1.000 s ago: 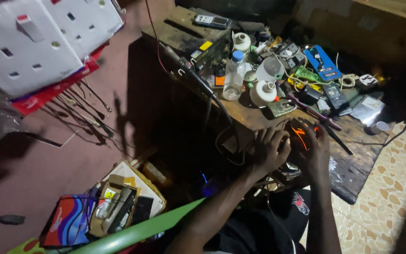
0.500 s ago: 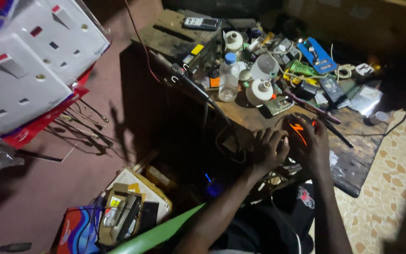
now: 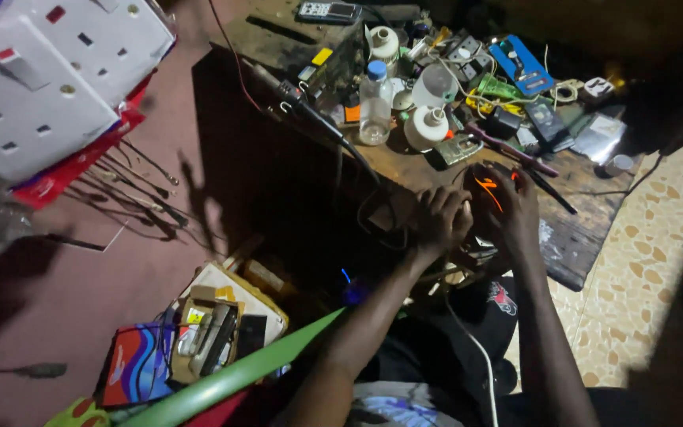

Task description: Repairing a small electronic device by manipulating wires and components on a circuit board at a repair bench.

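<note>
While a person is looking down from a head camera, white wall sockets are filling the top left corner, lying over a red packet. Thin metal probes are fanning out just below them on the reddish floor. Lower down, a colourful card and an open box of small parts are lying side by side, with a green tube slanting across beneath them.

Further right, a dark wooden surface is carrying a crowded spread: a black cable, a clear bottle with a blue cap, white spools, a blue tool and a small dark phone.

At the near edge of the surface, the left hand is curling narrowly, knuckles up, against a small dark device with a glowing orange mark. The right hand is cupping the same device from the other side, fingers folded over its top. Both hands are touching each other and gripping the device between them. Patterned tiles are showing at the far right.
</note>
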